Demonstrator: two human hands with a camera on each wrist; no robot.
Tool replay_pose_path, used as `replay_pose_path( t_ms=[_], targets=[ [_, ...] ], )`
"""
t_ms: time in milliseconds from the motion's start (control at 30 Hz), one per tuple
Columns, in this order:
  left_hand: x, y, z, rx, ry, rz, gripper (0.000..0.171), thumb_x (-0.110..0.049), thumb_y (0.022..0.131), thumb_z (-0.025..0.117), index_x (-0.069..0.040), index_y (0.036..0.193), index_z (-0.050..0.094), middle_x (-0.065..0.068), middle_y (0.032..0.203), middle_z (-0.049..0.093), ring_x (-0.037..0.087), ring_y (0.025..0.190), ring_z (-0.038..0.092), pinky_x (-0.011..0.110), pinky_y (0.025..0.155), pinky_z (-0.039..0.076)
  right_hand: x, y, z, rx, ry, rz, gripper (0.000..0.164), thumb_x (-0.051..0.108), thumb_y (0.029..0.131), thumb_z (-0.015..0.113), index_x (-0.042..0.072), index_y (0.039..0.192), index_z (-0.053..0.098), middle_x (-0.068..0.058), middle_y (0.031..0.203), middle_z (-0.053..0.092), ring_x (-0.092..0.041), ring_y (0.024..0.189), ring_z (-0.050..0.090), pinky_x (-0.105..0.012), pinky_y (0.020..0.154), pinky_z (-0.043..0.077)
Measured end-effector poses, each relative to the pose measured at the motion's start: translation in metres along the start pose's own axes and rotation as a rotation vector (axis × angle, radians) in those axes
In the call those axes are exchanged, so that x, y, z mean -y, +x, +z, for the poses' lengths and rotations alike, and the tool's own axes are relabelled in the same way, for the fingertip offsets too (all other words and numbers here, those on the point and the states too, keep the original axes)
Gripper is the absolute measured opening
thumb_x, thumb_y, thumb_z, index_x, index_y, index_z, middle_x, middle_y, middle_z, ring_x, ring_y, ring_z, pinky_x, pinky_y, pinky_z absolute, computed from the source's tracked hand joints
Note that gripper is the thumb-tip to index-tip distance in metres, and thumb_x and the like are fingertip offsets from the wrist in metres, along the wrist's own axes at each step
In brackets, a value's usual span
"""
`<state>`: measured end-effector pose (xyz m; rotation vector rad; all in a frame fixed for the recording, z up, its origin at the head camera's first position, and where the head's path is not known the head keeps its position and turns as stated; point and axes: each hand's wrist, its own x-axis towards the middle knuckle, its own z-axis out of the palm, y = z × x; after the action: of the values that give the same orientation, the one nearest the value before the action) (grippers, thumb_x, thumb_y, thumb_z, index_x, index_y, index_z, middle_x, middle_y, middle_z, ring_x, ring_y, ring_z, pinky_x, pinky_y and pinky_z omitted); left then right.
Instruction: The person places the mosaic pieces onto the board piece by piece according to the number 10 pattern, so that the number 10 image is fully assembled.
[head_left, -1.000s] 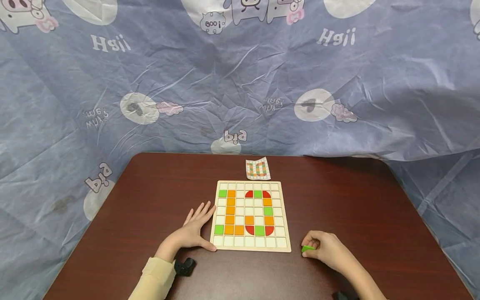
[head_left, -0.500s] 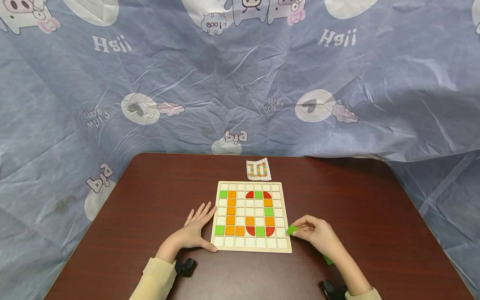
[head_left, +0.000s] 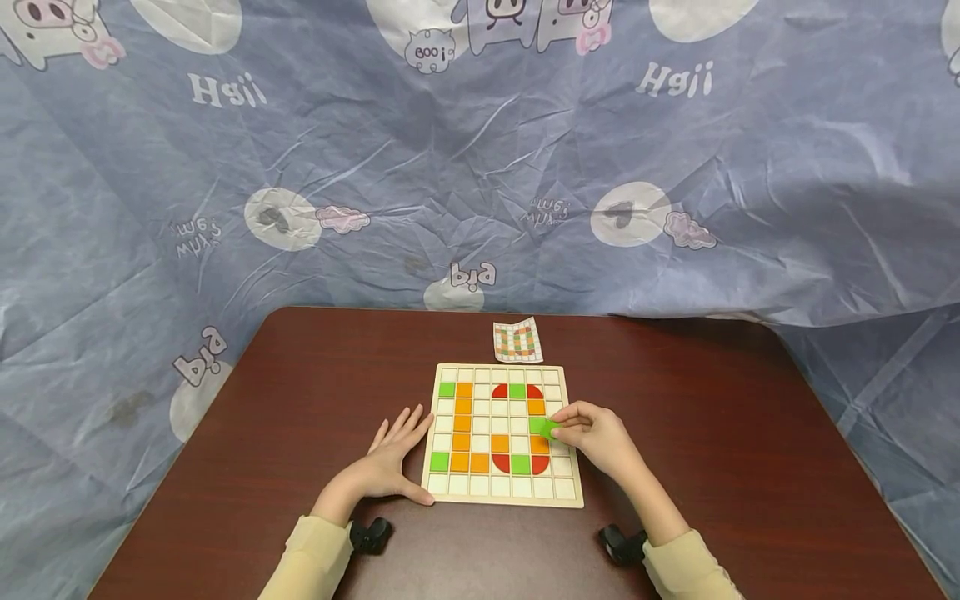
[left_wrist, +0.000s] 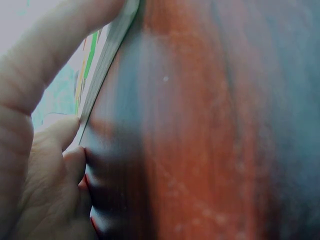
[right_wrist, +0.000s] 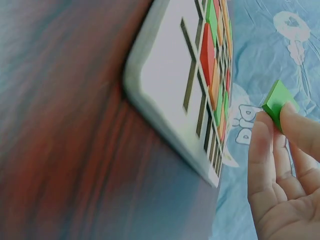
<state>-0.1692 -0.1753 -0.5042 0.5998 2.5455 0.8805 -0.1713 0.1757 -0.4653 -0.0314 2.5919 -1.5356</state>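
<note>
A pale wooden grid board [head_left: 459, 493] lies on the table with orange, green and red tiles set in its squares. My left hand [head_left: 384, 465] is spread along its left edge, thumb at the near left corner and fingertips at the side; the left wrist view shows thumb and fingers against the board's edge [left_wrist: 111, 47]. Over the board's right part, my right hand [head_left: 597, 437] pinches a green square tile [right_wrist: 280, 104] between thumb and fingers. In the head view that tile overlaps a green tile [head_left: 536, 426] set in the right column.
A small printed pattern card [head_left: 517, 342], slightly curled, lies just beyond the board's far edge. The dark red-brown table [head_left: 690, 400] ends at a hanging blue printed cloth [head_left: 420, 208]. Black wrist cameras [head_left: 621, 546] sit on both wrists.
My right hand has carried the green tile from the table right of the board, up and leftward, to above the board's right columns. My left hand has stayed at the left edge.
</note>
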Motion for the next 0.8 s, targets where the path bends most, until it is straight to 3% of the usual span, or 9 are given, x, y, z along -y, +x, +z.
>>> replay_pose_path(
  t_ms=[300,800],
  targets=[
    [0.0,-0.001,0.0,0.002,0.001,0.002,0.125,-0.043,0.066,0.09,-0.013,0.16,0.014,0.015,0.166,0.0,0.036,0.154,-0.005,0.061,0.12,-0.005,0.014,0.017,0.023,0.022,0.023,-0.003,0.015,0.007,0.084,0.076,0.004,0.098,0.073,-0.009,0.095,0.075,-0.015,0.082,0.071,-0.025,0.071,0.056],
    [-0.001,0.0,0.001,0.001,0.003,0.0,0.125,-0.042,0.066,0.09,-0.013,0.159,0.014,0.014,0.167,0.0,0.036,0.154,-0.005,0.061,0.12,-0.006,0.025,0.033,0.058,0.002,-0.177,-0.066,0.013,0.006,0.084,0.075,0.012,0.096,0.076,-0.001,0.087,0.074,-0.012,0.077,0.068,-0.027,0.069,0.055]
  ],
)
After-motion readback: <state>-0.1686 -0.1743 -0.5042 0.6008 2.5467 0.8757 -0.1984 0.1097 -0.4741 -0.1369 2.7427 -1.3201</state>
